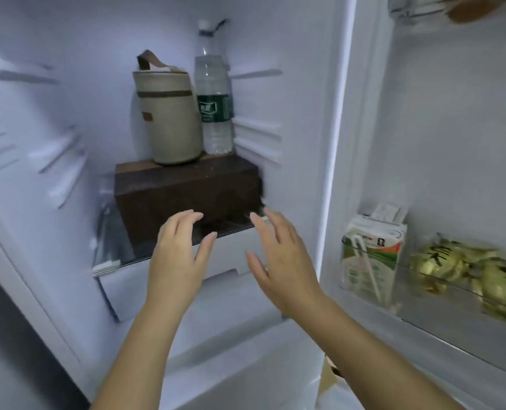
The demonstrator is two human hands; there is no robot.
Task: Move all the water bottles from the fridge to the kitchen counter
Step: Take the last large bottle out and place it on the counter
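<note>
Head view: an open white fridge (305, 113) in front of us, its door standing to the right. Edges of the picture are blurred.

We note one clear plastic water bottle with a white cap and a dark green label (214, 108). It stands upright in the back right corner of the compartment, on top of a dark brown rectangular box (186, 187). Just beside it on the left stands a beige cylindrical fabric pouch with a brown band and strap (169, 119), also on the box. The box sits on a glass shelf with white front trim (109, 255).

Both hands are bare, raised before the shelf edge and well short of the bottle
- left hand (177, 258): fingers spread and slightly bent, released, holding nothing
- right hand (281, 261): palm turned toward the left hand, fingers straight and loose, holding nothing
- the hands are apart from each other; the fingertips overlap the box front, and we cannot tell whether they touch it

In the door, a clear plastic door bin (408, 291) holds a white and green drink carton with a white straw (370, 255). To the carton's right lie yellow-green crinkled packets with dark characters (468, 267), too blurred to read
</note>
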